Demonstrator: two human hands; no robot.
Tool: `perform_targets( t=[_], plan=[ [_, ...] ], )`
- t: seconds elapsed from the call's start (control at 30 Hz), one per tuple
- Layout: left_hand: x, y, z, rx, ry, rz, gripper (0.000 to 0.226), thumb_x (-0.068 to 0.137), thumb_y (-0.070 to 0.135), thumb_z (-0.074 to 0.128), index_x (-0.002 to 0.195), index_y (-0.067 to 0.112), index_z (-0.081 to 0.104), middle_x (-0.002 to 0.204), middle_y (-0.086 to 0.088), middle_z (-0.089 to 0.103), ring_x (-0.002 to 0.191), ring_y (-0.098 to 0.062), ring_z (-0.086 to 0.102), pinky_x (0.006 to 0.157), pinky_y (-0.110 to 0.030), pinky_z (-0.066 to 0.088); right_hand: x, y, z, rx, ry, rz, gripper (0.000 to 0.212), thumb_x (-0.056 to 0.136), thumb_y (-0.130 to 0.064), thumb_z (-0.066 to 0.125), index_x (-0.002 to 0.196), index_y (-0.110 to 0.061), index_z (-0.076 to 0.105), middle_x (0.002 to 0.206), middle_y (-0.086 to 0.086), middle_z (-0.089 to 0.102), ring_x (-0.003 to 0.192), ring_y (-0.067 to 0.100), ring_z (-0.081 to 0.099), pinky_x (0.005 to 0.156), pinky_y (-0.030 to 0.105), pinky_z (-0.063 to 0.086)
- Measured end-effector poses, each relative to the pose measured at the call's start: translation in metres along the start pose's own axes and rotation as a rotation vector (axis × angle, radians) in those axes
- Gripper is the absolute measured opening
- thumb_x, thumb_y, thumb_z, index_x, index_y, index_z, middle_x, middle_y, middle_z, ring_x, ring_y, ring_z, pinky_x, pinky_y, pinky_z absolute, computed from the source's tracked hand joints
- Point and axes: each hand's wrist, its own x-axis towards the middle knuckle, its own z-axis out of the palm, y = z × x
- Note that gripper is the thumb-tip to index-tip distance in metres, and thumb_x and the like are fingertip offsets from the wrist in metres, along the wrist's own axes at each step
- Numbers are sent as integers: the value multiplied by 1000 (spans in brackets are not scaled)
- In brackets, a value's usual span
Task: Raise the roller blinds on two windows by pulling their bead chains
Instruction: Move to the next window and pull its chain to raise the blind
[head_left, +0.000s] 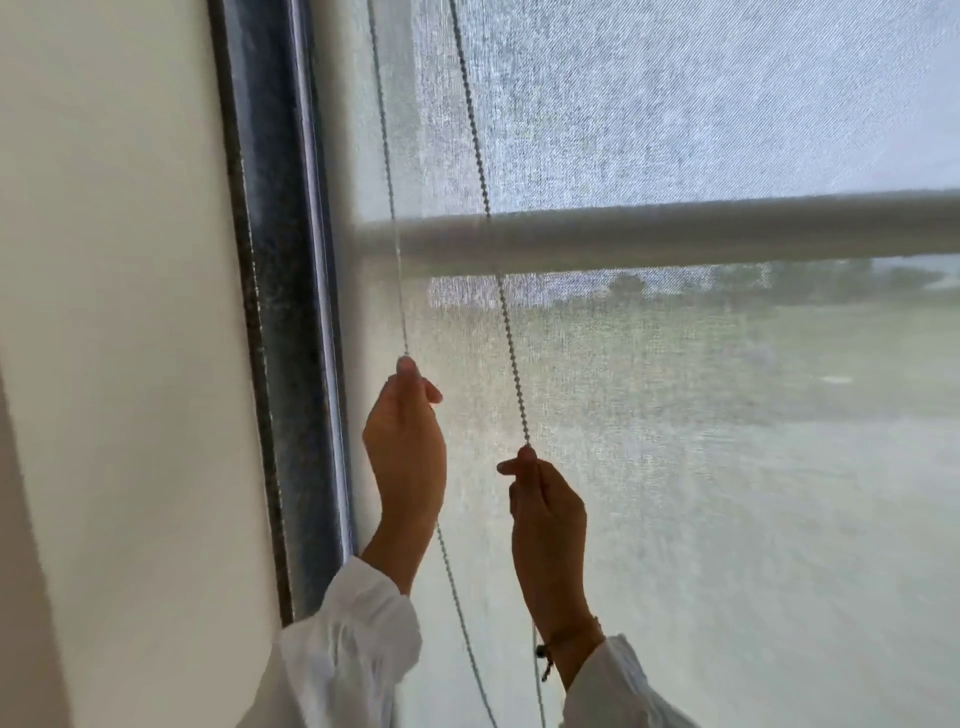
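Observation:
A sheer white roller blind (701, 415) hangs down over the window and fills most of the head view. Its bead chain runs as two strands in front of the fabric: a left strand (387, 182) and a right strand (483, 171). My left hand (405, 447) is raised near the window frame, fingers pinched on the left strand. Lower and to the right, my right hand (545, 514) is pinched on the right strand. Below both hands the chain hangs slack between my white sleeves.
A grey horizontal bar (675, 234) crosses behind the blind at mid height. The dark window frame (280, 312) stands to the left, with a plain white wall (114, 338) beside it. Blurred greenery shows through the fabric.

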Motion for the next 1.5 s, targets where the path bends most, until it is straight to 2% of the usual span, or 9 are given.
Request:
perform_targets(
  t=[0.17,0.3,0.6,0.8,1.0,1.17,1.33,1.43,1.5],
  plan=[
    [-47,25,-9,169,-69,391,50,93,37,40,54,8,46,42,7,36,50,-17,49,39,-13,28,-23,-24,-16,-18,55,-19,34,93,-33,44,71,-18,65,48,-4,34,45,9,28,43,18,24],
    [-66,42,-18,157,-90,444,54,93,39,35,54,3,47,39,-6,41,49,-25,46,37,-23,28,-36,-39,-19,-11,37,-27,29,95,-28,44,81,-16,67,51,-3,41,46,8,34,47,16,30],
    [-89,44,-76,260,-190,590,51,97,34,32,54,10,44,35,-4,38,50,-3,33,41,1,21,-55,-72,-3,70,-14,23,20,92,-24,51,90,-31,69,59,-10,56,55,6,45,59,30,38],
    [-115,14,-133,326,-372,486,53,98,41,28,54,15,42,36,-2,37,43,-6,28,44,1,14,-66,-108,27,-154,28,-253,21,89,-19,56,108,-23,66,107,-4,59,101,14,57,86,28,46],
    [-108,20,-168,340,-468,458,57,100,39,22,56,10,44,39,-4,42,34,-10,34,44,-6,20,-84,-162,82,93,-76,-120,28,94,-27,48,74,-19,67,54,-7,57,47,10,48,46,28,40],
    [-106,44,-197,-51,-567,134,48,91,55,24,57,32,49,45,13,51,42,3,44,45,0,27,-118,-177,110,-66,141,-334,48,94,-33,45,46,-26,38,37,-16,44,39,4,36,49,21,29],
    [-65,63,-218,-290,-762,-274,77,59,92,22,99,40,63,103,17,69,102,-3,60,98,-28,42,-146,-180,111,-116,240,-492,44,93,-30,46,51,-17,39,41,-11,39,42,6,36,42,20,29],
    [-21,103,-221,-416,-816,-208,71,66,84,31,117,38,49,116,27,59,114,5,51,94,-10,40,-167,-174,114,-161,264,-520,49,89,-41,44,55,-5,42,44,6,42,41,20,37,41,30,32],
    [3,136,-220,-506,-814,-189,52,87,61,28,122,26,46,122,12,57,118,-5,51,103,-22,39,-182,-166,116,-199,277,-531,52,87,-43,41,57,0,41,47,20,42,43,33,38,40,37,32]
  ],
)
